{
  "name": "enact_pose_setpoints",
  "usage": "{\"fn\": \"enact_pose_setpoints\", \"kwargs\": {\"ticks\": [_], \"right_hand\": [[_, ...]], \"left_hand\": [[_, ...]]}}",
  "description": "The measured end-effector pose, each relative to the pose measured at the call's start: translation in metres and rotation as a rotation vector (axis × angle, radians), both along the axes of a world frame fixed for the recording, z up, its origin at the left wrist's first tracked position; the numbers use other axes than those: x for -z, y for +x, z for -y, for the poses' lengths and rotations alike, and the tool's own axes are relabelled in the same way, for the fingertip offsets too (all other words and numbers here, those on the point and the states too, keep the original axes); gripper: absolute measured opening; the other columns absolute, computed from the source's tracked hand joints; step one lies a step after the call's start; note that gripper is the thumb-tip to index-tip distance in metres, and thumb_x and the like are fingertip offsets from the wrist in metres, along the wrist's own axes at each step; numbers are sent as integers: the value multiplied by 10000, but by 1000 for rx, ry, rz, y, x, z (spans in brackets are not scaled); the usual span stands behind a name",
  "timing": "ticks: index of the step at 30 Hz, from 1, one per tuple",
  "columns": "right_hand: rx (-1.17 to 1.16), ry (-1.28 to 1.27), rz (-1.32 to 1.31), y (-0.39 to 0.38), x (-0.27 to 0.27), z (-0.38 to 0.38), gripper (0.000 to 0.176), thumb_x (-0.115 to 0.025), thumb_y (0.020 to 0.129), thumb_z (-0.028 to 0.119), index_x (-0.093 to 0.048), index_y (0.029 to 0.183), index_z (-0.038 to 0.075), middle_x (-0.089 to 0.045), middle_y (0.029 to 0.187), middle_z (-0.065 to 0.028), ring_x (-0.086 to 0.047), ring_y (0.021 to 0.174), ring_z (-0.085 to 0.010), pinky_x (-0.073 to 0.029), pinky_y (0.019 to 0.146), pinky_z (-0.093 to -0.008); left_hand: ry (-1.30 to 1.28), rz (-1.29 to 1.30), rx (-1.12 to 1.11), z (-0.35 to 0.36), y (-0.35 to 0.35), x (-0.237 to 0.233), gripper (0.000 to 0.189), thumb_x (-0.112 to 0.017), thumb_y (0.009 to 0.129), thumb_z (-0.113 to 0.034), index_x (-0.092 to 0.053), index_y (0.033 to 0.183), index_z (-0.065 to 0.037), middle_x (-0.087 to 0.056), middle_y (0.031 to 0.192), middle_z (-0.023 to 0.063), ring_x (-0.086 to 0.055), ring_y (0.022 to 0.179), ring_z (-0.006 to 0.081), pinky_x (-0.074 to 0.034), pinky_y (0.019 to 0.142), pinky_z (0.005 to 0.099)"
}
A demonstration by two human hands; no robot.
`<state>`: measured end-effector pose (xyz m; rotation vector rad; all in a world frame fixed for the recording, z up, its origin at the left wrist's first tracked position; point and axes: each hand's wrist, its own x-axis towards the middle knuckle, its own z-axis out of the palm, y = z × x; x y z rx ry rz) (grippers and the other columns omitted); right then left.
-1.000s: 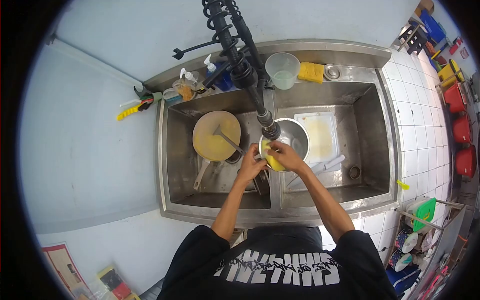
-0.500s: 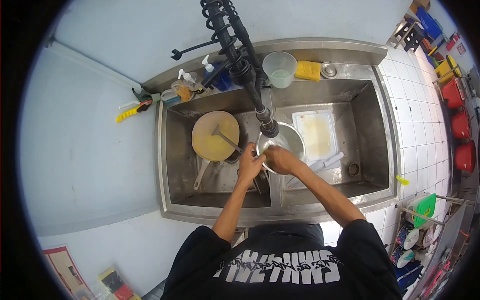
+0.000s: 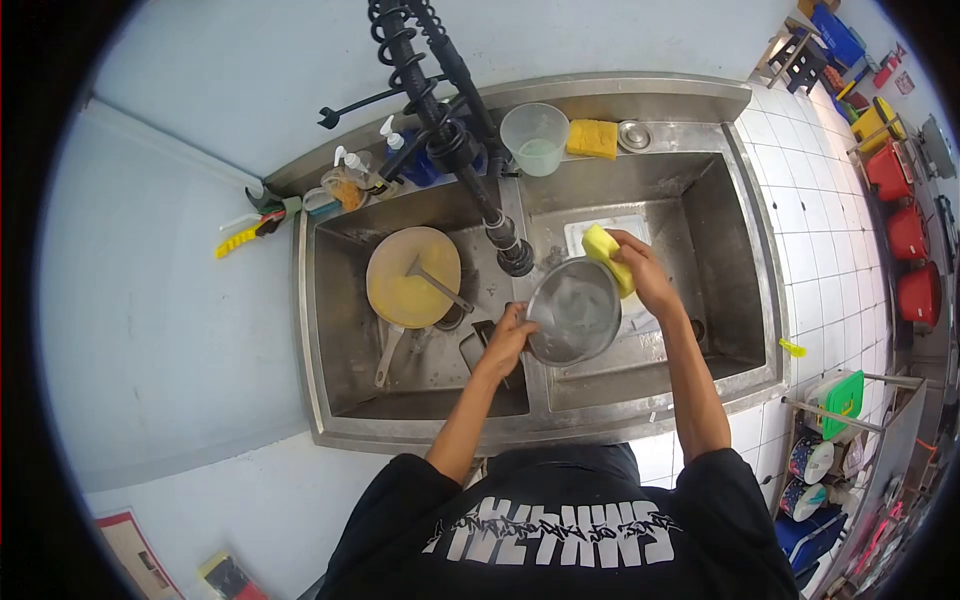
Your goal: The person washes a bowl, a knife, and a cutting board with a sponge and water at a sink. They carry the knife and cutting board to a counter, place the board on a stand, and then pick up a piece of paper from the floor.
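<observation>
My left hand (image 3: 508, 340) grips the left rim of a round metal bowl (image 3: 574, 312), its thumb over the edge. The bowl hangs tilted over the right basin, near the divider. A yellow sponge (image 3: 609, 258) is pinched in my right hand (image 3: 643, 272) at the bowl's upper right edge. Beneath the bowl, partly hidden, a white tray (image 3: 640, 318) lies in the right basin. In the left basin sits a pale round container (image 3: 413, 262) with yellowish contents and a grey utensil (image 3: 440, 284) across it.
A black spring faucet (image 3: 455, 150) hangs over the divider. Along the back ledge stand pump bottles (image 3: 396, 150), a clear plastic tub (image 3: 535, 140), another yellow sponge (image 3: 592, 139) and a round metal lid (image 3: 634, 137). A handled pan (image 3: 389, 356) and a dark-rimmed container (image 3: 474, 350) lie in the left basin.
My right hand has come out of the bowl to its upper right, and the sponge now shows clearly. The bowl has tilted and shifted lower in view. The camera view has moved slightly.
</observation>
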<state>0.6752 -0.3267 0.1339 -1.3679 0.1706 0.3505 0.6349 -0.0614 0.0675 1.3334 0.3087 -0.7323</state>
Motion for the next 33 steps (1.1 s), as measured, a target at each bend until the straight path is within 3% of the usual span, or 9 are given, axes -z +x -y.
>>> {"fn": "enact_pose_setpoints", "kwargs": {"ticks": [4,8,10,13,19,22,27,29,33], "right_hand": [[105,84,-172,-32,18,-17,659,-499,851,266,-303,1376,-79,-512,1229,-160,-525,1034,-190,-389,922,-268],[355,202,-333,-78,108,-36,447,-363,953,343,-506,1197,-3,-588,1003,-95,-547,916,-164,-416,889,-299],[440,165,-205,-114,112,-57,435,-361,963,349,-501,1192,7,-570,1068,-130,-522,1028,-206,-381,948,-331],[548,-290,-41,-155,61,-98,347,-436,947,272,-496,1176,19,-527,1198,-174,-465,1159,-282,-341,1001,-367],[197,-1085,676,-110,-24,-94,175,-520,811,31,-589,971,46,-521,1255,-161,-449,1209,-332,-313,1026,-368],[148,-826,508,-65,-21,-67,141,-533,794,43,-608,914,46,-569,1190,-159,-507,1153,-283,-364,973,-332],[391,21,-157,-67,32,-59,277,-426,937,233,-502,1155,79,-554,1040,-57,-553,916,-150,-460,741,-285],[431,281,-407,-94,33,-75,416,-331,987,374,-407,1288,98,-524,1180,-83,-519,1069,-221,-453,892,-407],[526,702,-305,-125,74,-88,480,-370,975,440,-349,1340,128,-472,1240,-90,-486,1117,-212,-395,963,-407]], "left_hand": [[-558,-167,-81,38,-42,13,398,-520,916,-165,-436,1282,-36,-591,1101,85,-593,991,195,-496,863,340],[-791,-447,-369,44,-73,84,288,-467,929,-184,-517,1198,-93,-564,1102,56,-568,963,193,-491,886,329],[-1131,-399,-128,41,-69,130,268,-485,914,-174,-524,1170,-107,-564,1070,48,-560,930,193,-492,865,318],[-300,-284,-182,63,-67,93,265,-517,908,-247,-533,1136,-114,-589,988,53,-580,833,204,-513,753,338],[-381,-292,-193,57,-57,121,359,-452,944,-371,-516,1125,-67,-577,1023,77,-585,896,197,-517,793,364],[-263,-31,48,54,-71,92,402,-400,977,-303,-438,1293,-56,-544,1184,83,-564,1037,186,-500,848,330],[-702,-53,-7,44,-57,60,477,-419,976,-284,-342,1385,-53,-518,1270,90,-563,1073,191,-514,839,310],[-406,51,-125,48,-52,72,366,-429,971,-236,-415,1281,-43,-561,1196,147,-604,1000,225,-516,790,312],[597,416,-143,62,-20,32,404,-575,896,-248,-401,1165,-1,-637,830,283,-639,797,420,-475,707,455]]}}
